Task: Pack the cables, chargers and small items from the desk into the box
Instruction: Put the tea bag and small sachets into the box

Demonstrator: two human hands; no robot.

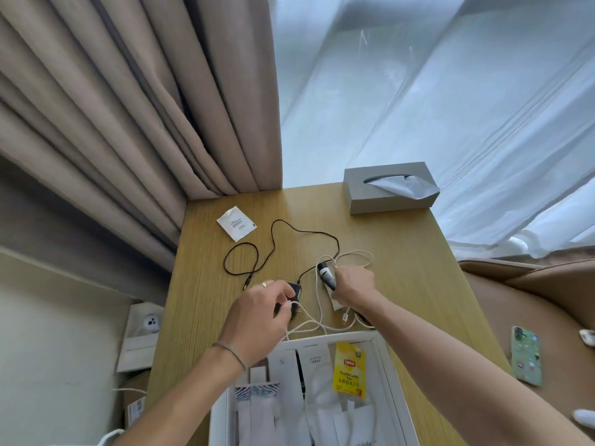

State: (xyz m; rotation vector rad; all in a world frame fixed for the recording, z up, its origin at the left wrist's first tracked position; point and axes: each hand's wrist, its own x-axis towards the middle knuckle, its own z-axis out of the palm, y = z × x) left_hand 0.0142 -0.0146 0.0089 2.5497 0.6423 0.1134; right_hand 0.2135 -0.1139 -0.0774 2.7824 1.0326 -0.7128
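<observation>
On the wooden desk (402, 268), my left hand (257, 320) pinches one end of a white cable (309, 325) beside a small black charger (295, 291). My right hand (354, 283) is closed on the same white cable's loop (357, 254) and a black comb (326, 275). A thin black cable (277, 236) runs from the charger in loops across the desk to a jack plug on the left. A white sachet (236, 223) lies at the back left. The white box (384, 365) stands at the front edge and holds white packets and a yellow Lipton tea bag (349, 368).
A grey tissue box (386, 194) stands at the desk's back right corner. Beige curtains hang at the left, sheer white ones behind. A phone in a patterned case (526, 355) lies on a brown seat to the right. Paper bags stand on the floor at the left.
</observation>
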